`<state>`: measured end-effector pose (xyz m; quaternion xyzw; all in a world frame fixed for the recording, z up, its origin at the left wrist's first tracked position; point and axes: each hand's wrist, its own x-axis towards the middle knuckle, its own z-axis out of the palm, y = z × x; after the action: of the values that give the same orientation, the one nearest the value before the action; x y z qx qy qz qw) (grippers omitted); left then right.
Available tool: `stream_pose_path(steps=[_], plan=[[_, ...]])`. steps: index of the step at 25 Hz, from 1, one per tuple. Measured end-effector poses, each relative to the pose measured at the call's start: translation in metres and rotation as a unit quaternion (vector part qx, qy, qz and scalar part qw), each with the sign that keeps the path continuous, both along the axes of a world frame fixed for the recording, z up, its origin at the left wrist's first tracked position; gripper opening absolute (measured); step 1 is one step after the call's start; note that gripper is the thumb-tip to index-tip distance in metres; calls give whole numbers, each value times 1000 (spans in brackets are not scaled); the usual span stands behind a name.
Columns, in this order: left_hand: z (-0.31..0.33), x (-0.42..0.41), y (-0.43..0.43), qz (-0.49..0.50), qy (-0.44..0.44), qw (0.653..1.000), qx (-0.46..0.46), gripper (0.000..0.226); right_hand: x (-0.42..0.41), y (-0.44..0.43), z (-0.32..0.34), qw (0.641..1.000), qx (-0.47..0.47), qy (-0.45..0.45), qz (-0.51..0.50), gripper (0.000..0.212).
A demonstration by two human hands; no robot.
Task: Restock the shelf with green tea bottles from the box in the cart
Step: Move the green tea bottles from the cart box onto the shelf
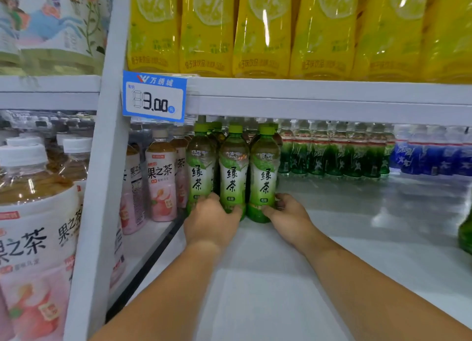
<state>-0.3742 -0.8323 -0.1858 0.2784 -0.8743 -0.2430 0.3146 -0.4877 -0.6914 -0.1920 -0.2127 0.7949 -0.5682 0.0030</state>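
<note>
White shelf unit point(101, 177): painted metal upright at left, dividing two bays; an upper shelf edge point(319, 95) runs across the right bay.
Lower shelf board point(293, 276): pale, glossy surface in the right bay; stock stands along its far and left parts.
Yellow bottles point(260, 29): one row on the upper shelf, side by side, with lemon-slice labels.
Peach tea bottles point(162, 185): white-and-pink labels, upright, just left of the green tea; larger bottles point(33, 213) with similar labels fill the near-left bay.
Green-labelled clear bottles point(332, 156): row at the far back, right of the green tea; blue-labelled bottles point(434, 159) carry the row on to the right.
Green tea bottles: three stand upright in a front row on the lower shelf board, close together, with green caps and more of the same behind. They are the left green tea bottle point(200, 172), middle green tea bottle point(233, 177) and right green tea bottle point(264, 177).
Left hand point(212, 223): fingers wrapped about the base of the left green tea bottle, thumb lying against the base of the middle green tea bottle.
Right hand point(288, 213): grasping the base of the right green tea bottle, thumb on its near face, fingers curled round its right side.
Price tag point(153, 96): blue-framed, fixed at the upper shelf edge beside the upright; reads 3.00.
Edge bottle point(466, 236): green, at far right, mostly out of frame; kind cannot be told.
</note>
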Motion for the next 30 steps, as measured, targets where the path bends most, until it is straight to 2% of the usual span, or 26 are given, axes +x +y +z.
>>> stream_pose_path(steps=[3, 5, 9, 13, 18, 23, 25, 30], plan=[[0, 13, 8, -53, -30, 996, 67, 35, 14, 9, 2, 999, 33, -11, -16, 62], [1, 26, 15, -82, -24, 989, 122, 42, 29, 18, 4, 999, 37, -17, -28, 65], [-1, 64, 34, -138, 25, 969, 202, 58, 73, 45, 13, 998, 33, -57, -16, 56], [4, 109, 53, -153, -4, 955, 256, 58, 120, 87, 18, 995, 54, -80, 11, 47], [35, 163, 87, -148, -105, 924, 337, 55, 171, 141, 34, 983, 61, -170, 12, 46], [79, 209, 132, -119, -152, 895, 403, 54, 229, 195, 64, 961, 29, -272, -46, 36], [98, 231, 151, -102, -204, 872, 433, 56, 255, 218, 82, 949, 41, -308, -54, 36], [162, 265, 199, -120, -312, 836, 436, 58, 315, 280, 139, 921, 66, -375, -85, 46]])
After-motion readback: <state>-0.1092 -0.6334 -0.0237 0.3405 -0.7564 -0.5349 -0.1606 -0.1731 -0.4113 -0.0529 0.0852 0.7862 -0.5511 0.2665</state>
